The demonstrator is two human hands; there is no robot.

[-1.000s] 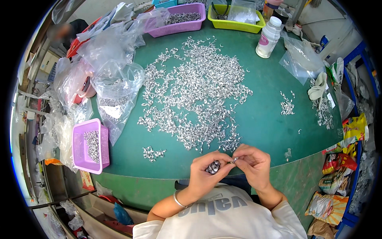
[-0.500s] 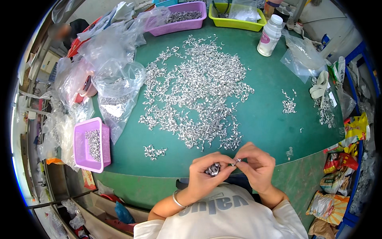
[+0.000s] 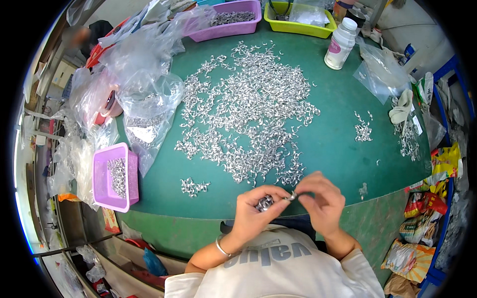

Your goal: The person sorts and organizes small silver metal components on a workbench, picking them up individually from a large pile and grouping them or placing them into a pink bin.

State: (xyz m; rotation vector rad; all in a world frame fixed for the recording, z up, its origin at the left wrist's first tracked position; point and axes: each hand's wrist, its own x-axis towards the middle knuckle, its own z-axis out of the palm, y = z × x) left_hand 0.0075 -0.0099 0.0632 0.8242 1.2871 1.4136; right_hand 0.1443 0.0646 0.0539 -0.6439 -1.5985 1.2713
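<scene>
My left hand point(image 3: 252, 212) is closed around several small curved silver metal pieces point(image 3: 264, 202). Between its thumb and forefinger, one curved metal piece point(image 3: 291, 196) sticks out toward the right. My right hand point(image 3: 323, 203) is bent close to that piece, its fingers slightly blurred; whether they touch it is hard to make out. Both hands are over the front edge of the green table point(image 3: 328, 144). Just beyond them spreads a large heap of the same silver pieces point(image 3: 248, 109). A smaller cluster point(image 3: 194, 187) lies left of my left hand.
At the left stands a purple basket point(image 3: 133, 174) partly filled with pieces, beside clear plastic bags point(image 3: 154, 99). A purple tray point(image 3: 223, 31), a yellow-green tray point(image 3: 300, 29) and a white bottle point(image 3: 341, 44) line the back. Another small cluster point(image 3: 363, 130) lies at right.
My right hand has shifted slightly up and its fingers have loosened around the piece at my left fingertips. My left hand keeps its hold on the pieces.
</scene>
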